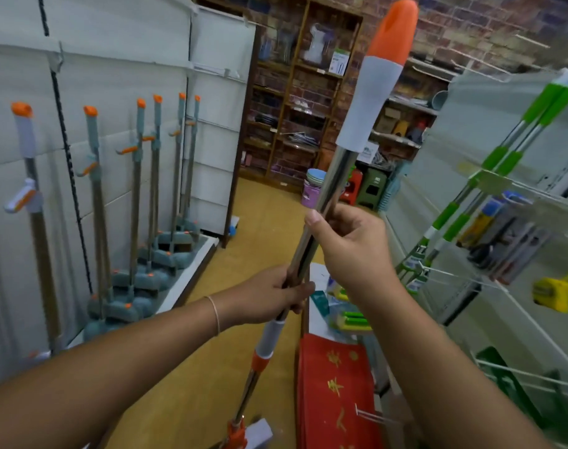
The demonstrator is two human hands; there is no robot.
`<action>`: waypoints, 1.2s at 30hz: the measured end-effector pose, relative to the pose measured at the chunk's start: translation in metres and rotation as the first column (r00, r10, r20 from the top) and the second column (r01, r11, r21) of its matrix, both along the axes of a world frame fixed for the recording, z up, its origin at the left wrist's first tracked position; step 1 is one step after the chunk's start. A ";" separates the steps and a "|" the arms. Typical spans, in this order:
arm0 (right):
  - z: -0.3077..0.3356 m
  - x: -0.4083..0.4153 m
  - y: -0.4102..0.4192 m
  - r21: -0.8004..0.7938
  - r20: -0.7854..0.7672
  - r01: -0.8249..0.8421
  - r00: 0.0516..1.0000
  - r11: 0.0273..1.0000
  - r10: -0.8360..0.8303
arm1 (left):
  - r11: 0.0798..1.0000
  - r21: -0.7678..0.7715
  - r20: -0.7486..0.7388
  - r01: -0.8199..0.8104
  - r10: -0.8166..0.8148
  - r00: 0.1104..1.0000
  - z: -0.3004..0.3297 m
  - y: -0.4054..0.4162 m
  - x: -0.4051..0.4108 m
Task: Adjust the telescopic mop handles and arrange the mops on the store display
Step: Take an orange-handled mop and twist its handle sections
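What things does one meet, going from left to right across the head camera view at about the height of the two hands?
Row of grey-and-orange mops standing along the left wall → left hand gripping the shiny steel mop pole → right hand, higher on the same pole → green-handled mops leaning on the right rack → yellow tape measure on a hook.

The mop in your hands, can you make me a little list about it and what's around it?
held thing: mop handle, shiny metal, tilted
top end: orange cap above a grey grip
left hand: grips the pole lower down
right hand: grips the pole higher up
collar: orange and grey collar below the left hand
left wall: row of mops standing upright
right side: green-handled mops leaning
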State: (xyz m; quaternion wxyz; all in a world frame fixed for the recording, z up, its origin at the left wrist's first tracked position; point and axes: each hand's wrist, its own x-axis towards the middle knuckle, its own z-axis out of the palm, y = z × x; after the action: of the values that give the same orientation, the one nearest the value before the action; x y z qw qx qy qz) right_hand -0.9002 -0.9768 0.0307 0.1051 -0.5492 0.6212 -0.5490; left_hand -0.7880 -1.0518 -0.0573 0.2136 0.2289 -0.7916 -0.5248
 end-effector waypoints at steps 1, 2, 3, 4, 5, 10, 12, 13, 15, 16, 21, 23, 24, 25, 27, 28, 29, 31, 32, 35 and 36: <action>0.001 -0.004 -0.013 0.005 -0.013 0.006 1.000 1.000 -0.006 | 1.000 -0.003 0.007 0.004 -0.004 1.000 0.000 -0.016 -0.003; 0.002 -0.007 -0.026 0.008 -0.021 0.011 1.000 1.000 -0.011 | 1.000 -0.014 0.016 0.004 -0.004 1.000 0.001 -0.030 -0.005; 0.002 -0.010 -0.036 0.005 -0.023 0.013 1.000 1.000 -0.012 | 1.000 -0.026 0.022 0.004 -0.004 1.000 0.001 -0.042 -0.007; 0.003 -0.013 -0.048 0.001 -0.022 0.013 1.000 1.000 -0.013 | 0.999 -0.038 0.020 0.010 -0.009 1.000 0.001 -0.054 -0.009; 0.004 -0.017 -0.060 -0.005 -0.024 0.014 1.000 1.000 -0.014 | 0.999 -0.048 0.014 0.015 -0.014 1.000 0.002 -0.066 -0.012; 0.002 -0.036 -0.123 -0.010 -0.010 0.021 1.000 1.000 -0.021 | 0.995 -0.095 -0.025 -0.028 0.025 0.999 0.017 -0.125 -0.030; -0.002 -0.047 -0.150 -0.014 0.010 0.030 1.000 0.999 -0.030 | 0.991 -0.118 -0.014 -0.057 0.056 0.998 0.018 -0.151 -0.042; -0.004 -0.053 -0.164 -0.020 0.020 0.033 0.999 0.999 -0.032 | 0.990 -0.128 -0.002 -0.065 0.065 0.998 0.017 -0.164 -0.049; -0.008 -0.067 -0.194 -0.034 0.036 0.031 0.999 0.999 -0.030 | 0.986 -0.149 0.019 -0.079 0.083 0.996 0.011 -0.189 -0.063; -0.011 -0.076 -0.210 -0.035 0.042 0.028 0.999 0.999 -0.026 | 0.984 -0.150 0.020 -0.094 0.098 0.995 0.007 -0.202 -0.072; -0.017 -0.125 -0.287 -0.055 0.088 -0.003 0.996 0.998 0.008 | 0.982 -0.105 0.034 -0.159 0.164 0.986 -0.006 -0.272 -0.120; -0.012 -0.147 -0.314 -0.074 0.090 -0.010 0.996 0.997 0.017 | 0.981 -0.115 0.064 -0.156 0.164 0.984 -0.006 -0.299 -0.138; -0.009 -0.160 -0.327 -0.076 0.086 -0.020 0.996 0.997 0.027 | 0.980 -0.122 0.079 -0.155 0.165 0.983 -0.006 -0.313 -0.148; -0.006 -0.171 -0.340 -0.079 0.081 -0.032 0.996 0.996 0.039 | 0.980 -0.125 0.087 -0.156 0.168 0.982 -0.004 -0.326 -0.158; 0.000 -0.192 -0.361 -0.086 0.072 -0.047 0.996 0.995 0.053 | 0.980 -0.126 0.083 -0.154 0.165 0.983 0.002 -0.349 -0.176; 0.003 -0.201 -0.371 -0.090 0.070 -0.047 0.996 0.995 0.053 | 0.979 -0.129 0.081 -0.155 0.166 0.983 0.005 -0.360 -0.185; 0.005 -0.209 -0.379 -0.096 0.073 -0.045 0.996 0.994 0.052 | 0.979 -0.133 0.087 -0.153 0.165 0.982 0.008 -0.370 -0.193; 0.009 -0.226 -0.395 -0.114 0.072 -0.043 0.996 0.993 0.051 | 0.982 -0.139 0.093 -0.126 0.140 0.986 0.015 -0.391 -0.209; 0.011 -0.234 -0.402 -0.120 0.067 -0.038 0.997 0.992 0.047 | 0.985 -0.132 0.080 -0.109 0.120 0.990 0.019 -0.401 -0.218; 0.012 -0.258 -0.426 -0.108 0.061 -0.001 0.998 0.994 0.007 | 0.996 -0.061 -0.018 -0.060 0.059 0.998 0.028 -0.431 -0.246; 0.011 -0.265 -0.435 -0.102 0.062 0.019 0.998 0.995 -0.013 | 0.998 -0.053 -0.047 -0.043 0.040 0.998 0.031 -0.441 -0.256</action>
State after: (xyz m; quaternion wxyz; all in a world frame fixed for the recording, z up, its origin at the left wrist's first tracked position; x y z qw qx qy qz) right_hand -1.1654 -1.4121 0.0413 0.0914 -0.5319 0.5929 -0.5977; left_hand -1.0441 -1.4925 -0.0265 0.2487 0.2273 -0.7954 -0.5038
